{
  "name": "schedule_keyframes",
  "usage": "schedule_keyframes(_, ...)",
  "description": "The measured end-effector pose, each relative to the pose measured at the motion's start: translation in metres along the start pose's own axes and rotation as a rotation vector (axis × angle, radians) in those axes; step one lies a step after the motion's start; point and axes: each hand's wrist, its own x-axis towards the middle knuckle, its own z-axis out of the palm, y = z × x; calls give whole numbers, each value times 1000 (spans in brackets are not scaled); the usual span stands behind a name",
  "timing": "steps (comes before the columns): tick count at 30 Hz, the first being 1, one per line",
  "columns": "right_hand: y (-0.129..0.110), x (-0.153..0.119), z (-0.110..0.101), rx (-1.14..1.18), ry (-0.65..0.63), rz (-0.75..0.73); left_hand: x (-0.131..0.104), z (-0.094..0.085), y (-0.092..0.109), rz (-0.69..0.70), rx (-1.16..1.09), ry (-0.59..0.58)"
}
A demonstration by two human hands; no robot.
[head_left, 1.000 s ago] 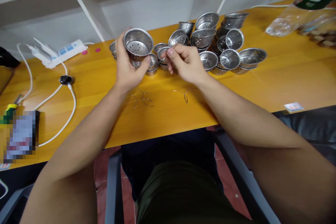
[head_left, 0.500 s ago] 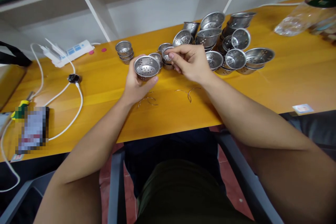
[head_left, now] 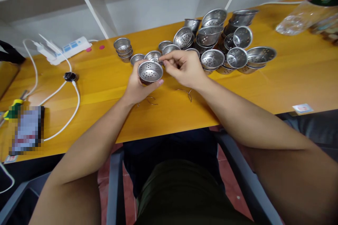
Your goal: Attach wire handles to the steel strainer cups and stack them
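Note:
My left hand is wrapped round a small perforated metal cup, its open top turned up toward me. Thumb and forefinger of my right hand are pinched together at the cup's right rim; whatever they hold is too small to make out. Just behind the held cup stand more perforated cups, partly covered by my hands. Thin bent wire pieces lie on the table: one wire below my right hand, another wire beside my left wrist.
Stacks of perforated metal cups crowd the back right, with a smaller stack at back left. A power strip, white cables, a pixelated flat object and a screwdriver lie left. A plastic bottle lies far right.
My right hand has moved left and down to the held cup's rim. The held cup has shifted slightly right and toward me, while the view has moved a little.

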Motion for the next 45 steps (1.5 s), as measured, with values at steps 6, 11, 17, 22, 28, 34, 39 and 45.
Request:
schedule_keyframes(6,3,-1,7,-44,-10,-24,5,0,0,52,-4,-24)
schedule_keyframes(11,4,-1,9,-47,-10,11,4,0,2,41,11,-35)
schedule_keyframes(17,0,-5,16,-78,20,10,4,-2,10,71,10,-78)
schedule_keyframes(22,-7,-10,24,-93,14,7,1,3,21,42,23,-104)
schedule_keyframes(28,-11,-9,25,-38,-8,25,-1,5,28,7,21,-75)
schedule_keyframes(34,-17,-6,18,94,-57,46,0,2,27,-17,-25,-78)
schedule_keyframes(39,-24,2,-6,292,-310,48,1,-5,17,-59,-85,-84)
schedule_keyframes(45,-25,4,-13,378,-416,74,2,-9,19,-21,-52,-107)
